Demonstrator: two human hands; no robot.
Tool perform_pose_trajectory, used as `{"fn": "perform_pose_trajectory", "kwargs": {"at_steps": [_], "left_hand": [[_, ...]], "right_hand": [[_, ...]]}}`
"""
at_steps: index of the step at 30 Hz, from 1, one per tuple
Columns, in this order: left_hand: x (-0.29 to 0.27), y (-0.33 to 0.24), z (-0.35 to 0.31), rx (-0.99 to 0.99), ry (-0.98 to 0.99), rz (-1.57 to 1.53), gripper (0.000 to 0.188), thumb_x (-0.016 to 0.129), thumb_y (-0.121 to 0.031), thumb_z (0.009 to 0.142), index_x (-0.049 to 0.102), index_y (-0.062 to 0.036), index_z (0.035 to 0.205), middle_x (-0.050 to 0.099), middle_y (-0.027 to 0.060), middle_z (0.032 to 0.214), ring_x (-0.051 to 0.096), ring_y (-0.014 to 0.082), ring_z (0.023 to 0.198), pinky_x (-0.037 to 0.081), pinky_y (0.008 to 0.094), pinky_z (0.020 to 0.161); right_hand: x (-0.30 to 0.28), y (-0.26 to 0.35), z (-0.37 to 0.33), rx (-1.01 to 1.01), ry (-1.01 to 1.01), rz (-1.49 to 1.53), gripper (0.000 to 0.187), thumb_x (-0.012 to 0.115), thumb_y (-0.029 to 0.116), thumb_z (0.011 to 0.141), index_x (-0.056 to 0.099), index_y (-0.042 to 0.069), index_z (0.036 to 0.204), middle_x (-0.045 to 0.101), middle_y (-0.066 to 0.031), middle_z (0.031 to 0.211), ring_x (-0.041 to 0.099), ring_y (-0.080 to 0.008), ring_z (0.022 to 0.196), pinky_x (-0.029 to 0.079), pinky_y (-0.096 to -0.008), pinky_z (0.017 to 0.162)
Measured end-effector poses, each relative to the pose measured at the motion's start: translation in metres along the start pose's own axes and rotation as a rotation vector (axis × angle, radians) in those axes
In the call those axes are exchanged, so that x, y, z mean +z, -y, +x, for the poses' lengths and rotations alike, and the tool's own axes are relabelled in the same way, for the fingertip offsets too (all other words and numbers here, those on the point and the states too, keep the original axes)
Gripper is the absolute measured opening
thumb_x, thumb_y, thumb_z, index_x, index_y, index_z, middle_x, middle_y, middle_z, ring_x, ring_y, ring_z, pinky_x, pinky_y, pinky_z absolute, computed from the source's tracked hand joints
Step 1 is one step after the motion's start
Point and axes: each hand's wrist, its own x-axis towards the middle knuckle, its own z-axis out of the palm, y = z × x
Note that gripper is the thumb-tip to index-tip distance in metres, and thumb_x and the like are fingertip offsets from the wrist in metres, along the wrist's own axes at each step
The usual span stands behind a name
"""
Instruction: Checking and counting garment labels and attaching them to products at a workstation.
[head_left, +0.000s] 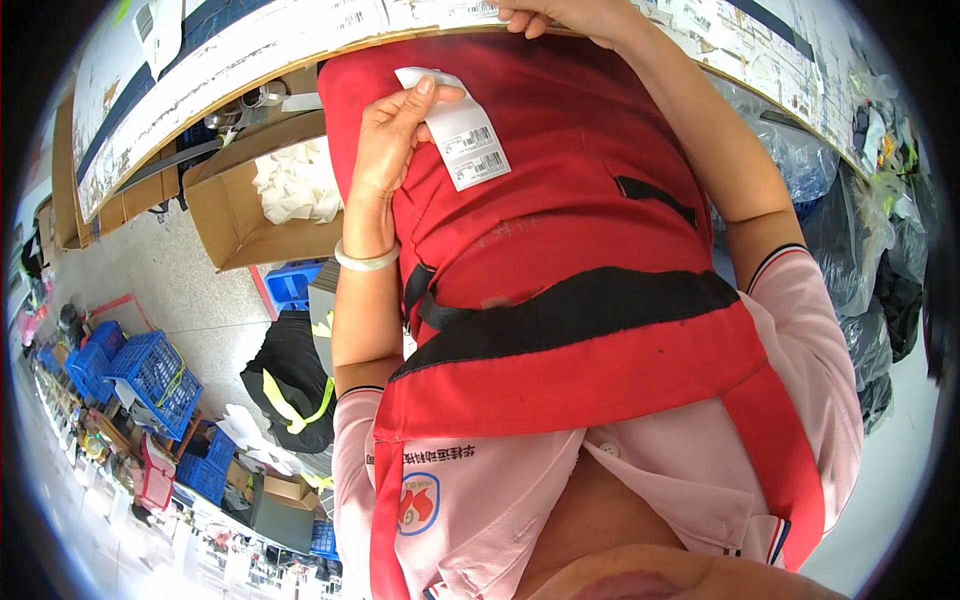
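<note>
My left hand is closed on a strip of white barcode labels, pinched between thumb and fingers. The strip hangs over the red apron on my lap, its printed end pointing down toward me. At the top edge of the picture, my right hand is at the near edge of the worn white table. Its fingers are curled and partly cut off by the frame; what they hold, if anything, cannot be made out. More white printed labels lie on the table beside it.
Below the table on the left stands an open cardboard box with white paper scraps. Blue plastic crates stand farther off on the floor. Clear and dark plastic bags bulge at the right, under the table edge.
</note>
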Motion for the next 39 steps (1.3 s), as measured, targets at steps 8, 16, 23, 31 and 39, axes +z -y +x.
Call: {"fn": "perform_pose_trajectory", "kwargs": {"at_steps": [8,16,23,31,39], "left_hand": [[-0.001,0.000,0.000,0.002,-0.010,-0.004,0.039,0.058,-0.031,0.100,0.071,0.0056,0.102,0.072,0.0121,0.091,0.068,0.0137,0.074,0.056,0.0242,0.068],[-0.001,0.001,0.001,-0.013,-0.003,-0.005,0.037,0.060,-0.031,0.099,0.072,0.0046,0.102,0.072,0.0112,0.091,0.067,0.0126,0.074,0.055,0.0233,0.067],[0.000,0.001,0.002,-0.006,0.001,0.007,0.036,0.060,-0.030,0.099,0.072,0.0043,0.103,0.072,0.0105,0.090,0.066,0.0119,0.073,0.054,0.0226,0.066],[0.000,0.001,0.000,0.001,-0.019,0.007,0.036,0.060,-0.030,0.099,0.072,0.0046,0.103,0.072,0.0098,0.087,0.064,0.0096,0.068,0.052,0.0209,0.062],[-0.001,0.003,0.003,-0.013,-0.005,-0.002,0.037,0.057,-0.028,0.101,0.071,0.0054,0.104,0.072,0.0107,0.087,0.064,0.0103,0.068,0.053,0.0214,0.063]], "right_hand": [[0.002,0.002,0.000,-0.001,-0.006,-0.011,0.015,0.066,0.008,0.089,0.068,-0.007,0.089,0.068,-0.0122,0.075,0.066,-0.0163,0.061,0.054,-0.0257,0.052],[0.002,0.002,0.001,-0.003,-0.003,-0.003,0.016,0.066,0.007,0.088,0.068,-0.008,0.091,0.068,-0.0125,0.075,0.065,-0.0160,0.060,0.054,-0.0258,0.051],[0.002,0.000,0.000,-0.034,-0.006,-0.028,0.015,0.064,0.007,0.088,0.068,-0.008,0.089,0.068,-0.0122,0.072,0.065,-0.0160,0.058,0.054,-0.0261,0.051],[0.004,0.000,0.002,-0.039,0.000,-0.031,0.016,0.064,0.008,0.090,0.068,-0.007,0.090,0.068,-0.0117,0.073,0.066,-0.0156,0.058,0.054,-0.0258,0.051],[-0.006,-0.006,-0.005,-0.015,0.035,0.101,0.019,0.065,0.014,0.094,0.067,-0.004,0.097,0.067,-0.0086,0.074,0.063,-0.0132,0.058,0.051,-0.0235,0.051]]}}
